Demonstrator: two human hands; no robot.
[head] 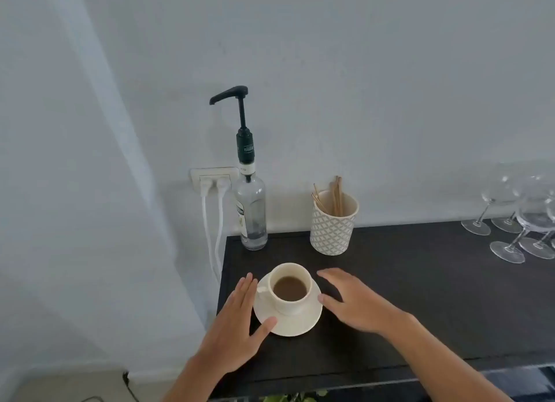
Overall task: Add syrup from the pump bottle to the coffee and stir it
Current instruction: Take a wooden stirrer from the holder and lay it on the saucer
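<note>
A cream cup of coffee (289,287) stands on a cream saucer (295,322) near the left end of a dark table (420,296). My left hand (237,320) is flat and open at the saucer's left rim, thumb touching the rim. My right hand (357,302) hovers open just right of the saucer, fingers spread. Behind the cup, at the table's back left corner, stands a clear glass syrup bottle (252,215) with a tall black pump (237,101), its spout pointing left. A patterned cup holding wooden stir sticks (333,221) stands to the bottle's right.
Several stemmed glasses (516,221) stand at the back right of the table. A wall socket with two white plugs (213,179) sits left of the bottle, cables hanging down. The table's left edge runs just beside my left hand.
</note>
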